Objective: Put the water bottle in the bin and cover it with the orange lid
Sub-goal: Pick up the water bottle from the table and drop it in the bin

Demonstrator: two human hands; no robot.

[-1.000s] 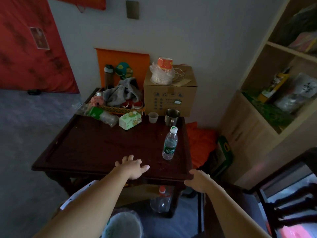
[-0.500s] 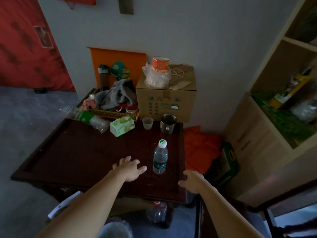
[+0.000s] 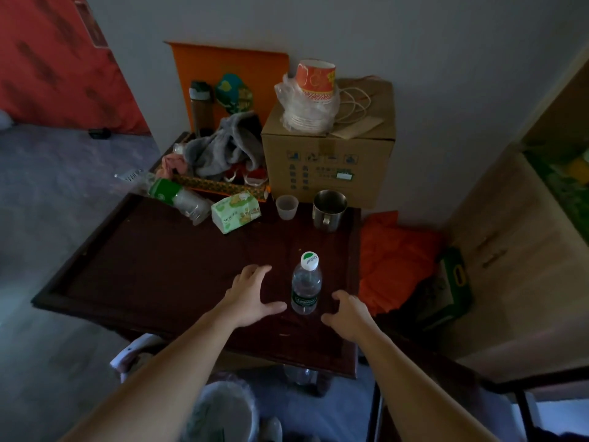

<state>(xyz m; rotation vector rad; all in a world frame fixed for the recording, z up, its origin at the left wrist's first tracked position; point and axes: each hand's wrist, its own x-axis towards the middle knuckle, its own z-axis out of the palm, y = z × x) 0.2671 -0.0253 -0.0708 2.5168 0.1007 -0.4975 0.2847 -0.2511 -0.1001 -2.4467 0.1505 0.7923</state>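
Nothing of the task is finished yet; the water bottle [image 3: 306, 287] stands upright on the dark worktop [image 3: 159, 266], near its right front corner, capped and untouched; your left hand [image 3: 251, 296] sits just to its left with the fingers spread flat and the thumb stretched toward the label, close but apart from it; your right hand [image 3: 347, 314] sits just to its right, fingers curled loosely and open, holding nothing; so you have the bottle between both hands without contact on either side.

What is left, as I judge it: take hold of the bottle, carry it down to the bin [image 3: 223, 413] that shows on the floor below the worktop's front edge between your forearms, drop it in, then fetch the lid; I cannot say for certain which thing is the orange lid; an orange panel [image 3: 229, 62] leans against the wall behind the clutter, and an orange bundle [image 3: 395, 260] lies to the right of the worktop, so you would need to check both.

Against the frame half a second back: your right hand then rested at the worktop's front right edge, well clear of the bottle; now it has come up onto the surface beside it; your left hand has slid nearer too; the bottle itself has not moved, though your head has come in closer.
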